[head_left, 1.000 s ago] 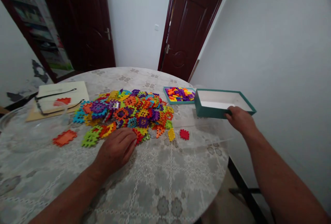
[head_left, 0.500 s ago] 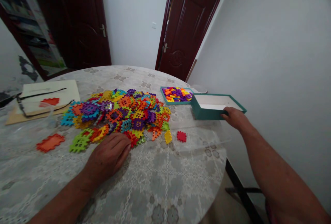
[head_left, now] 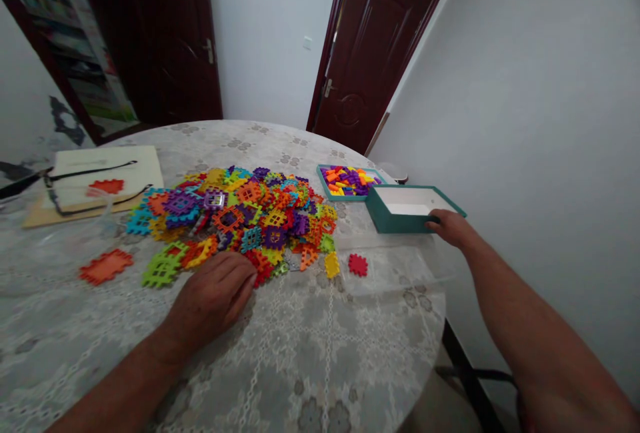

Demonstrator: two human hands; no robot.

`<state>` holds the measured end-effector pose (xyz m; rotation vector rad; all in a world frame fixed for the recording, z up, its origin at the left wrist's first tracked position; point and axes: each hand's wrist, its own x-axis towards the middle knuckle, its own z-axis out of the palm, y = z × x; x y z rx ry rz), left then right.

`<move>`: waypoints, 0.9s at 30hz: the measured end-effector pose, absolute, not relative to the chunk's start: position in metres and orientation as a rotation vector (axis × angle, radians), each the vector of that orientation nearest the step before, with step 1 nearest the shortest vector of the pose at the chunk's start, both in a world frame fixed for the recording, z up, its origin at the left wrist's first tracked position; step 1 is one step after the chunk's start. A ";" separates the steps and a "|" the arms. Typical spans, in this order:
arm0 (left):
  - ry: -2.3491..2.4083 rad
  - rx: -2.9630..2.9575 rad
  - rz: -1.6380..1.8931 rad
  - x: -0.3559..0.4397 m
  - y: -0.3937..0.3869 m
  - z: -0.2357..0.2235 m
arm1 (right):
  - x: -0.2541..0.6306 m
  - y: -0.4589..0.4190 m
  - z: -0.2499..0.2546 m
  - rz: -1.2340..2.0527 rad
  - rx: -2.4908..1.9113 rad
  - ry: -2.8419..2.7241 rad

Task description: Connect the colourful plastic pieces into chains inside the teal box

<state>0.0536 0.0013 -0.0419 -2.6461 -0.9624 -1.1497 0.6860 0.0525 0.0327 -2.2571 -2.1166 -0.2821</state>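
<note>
My right hand (head_left: 451, 227) grips the near right edge of a teal box (head_left: 400, 222) with a white inside, at the table's right side. The box stands against a shallow teal tray (head_left: 327, 193) of small purple, orange and yellow pieces. My left hand (head_left: 213, 293) rests on the table with its fingers curled together, at the near edge of a heap of colourful notched plastic building pieces (head_left: 250, 209). A red piece (head_left: 261, 267) lies by its fingertips. Whatever is under the fingers is hidden.
On the patterned tablecloth (head_left: 280, 359), a clear plastic bag (head_left: 395, 269) lies below the box, beside a loose red piece (head_left: 358, 265). An orange piece (head_left: 106, 267) and a green one (head_left: 163, 266) lie left. Glasses (head_left: 57, 203) rest over paper sheets (head_left: 107, 158).
My right hand has shifted the teal box a little left, closer against the tray. My left hand keeps its place by the heap. The camera view has turned slightly.
</note>
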 end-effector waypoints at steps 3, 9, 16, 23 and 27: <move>-0.965 -2.658 -1.144 0.054 0.001 -0.042 | 0.674 0.055 0.032 -0.120 -2.222 -2.170; -0.952 -2.700 -1.107 0.056 0.001 -0.046 | 0.628 0.060 0.029 -0.073 -2.089 -2.303; -0.989 -2.722 -1.109 0.053 0.005 -0.047 | 0.581 0.069 0.021 -0.036 -2.017 -2.407; -0.998 -2.720 -1.102 0.053 0.005 -0.049 | 0.535 0.043 0.020 -0.259 -1.919 -2.219; -1.013 -2.711 -1.103 0.055 0.003 -0.047 | 0.494 0.013 0.017 -0.118 -1.948 -2.259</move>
